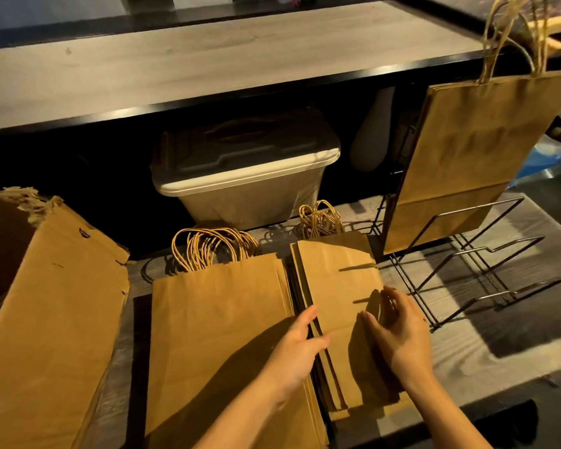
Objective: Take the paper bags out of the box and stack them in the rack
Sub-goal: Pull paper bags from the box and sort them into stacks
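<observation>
Two flat stacks of brown paper bags with twine handles lie on the counter: a wide left stack and a narrower right stack. My left hand rests with straight fingers on the left edge of the right stack. At that stack's right edge my right hand has its fingers curled round the side. A black wire rack stands to the right, with several bags upright in its rear slot. The torn cardboard box lies at the left.
A white lidded plastic bin sits on the lower shelf behind the stacks. Above it runs a long wooden countertop with a black edge. The rack's front slots hold nothing.
</observation>
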### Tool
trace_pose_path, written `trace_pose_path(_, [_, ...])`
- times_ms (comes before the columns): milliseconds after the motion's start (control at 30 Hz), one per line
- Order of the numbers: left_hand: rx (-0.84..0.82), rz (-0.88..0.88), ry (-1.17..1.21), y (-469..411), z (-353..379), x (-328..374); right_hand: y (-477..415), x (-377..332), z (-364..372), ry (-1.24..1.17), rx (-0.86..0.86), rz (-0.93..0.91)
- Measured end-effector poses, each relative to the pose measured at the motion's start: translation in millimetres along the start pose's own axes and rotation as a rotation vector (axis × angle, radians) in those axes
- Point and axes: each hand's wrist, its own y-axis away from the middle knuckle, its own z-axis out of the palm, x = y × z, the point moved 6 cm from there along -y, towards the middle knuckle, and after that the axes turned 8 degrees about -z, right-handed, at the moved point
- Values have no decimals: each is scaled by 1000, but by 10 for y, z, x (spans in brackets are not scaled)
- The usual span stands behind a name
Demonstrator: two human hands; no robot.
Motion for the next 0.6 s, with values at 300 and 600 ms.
trace_pose_path(300, [-61, 19, 12, 48, -7, 1, 53, -76, -28, -29, -75, -14])
trace_pose_path(600, [18, 160, -353, 323, -450, 564, -349, -1192, 73, 79, -155, -319])
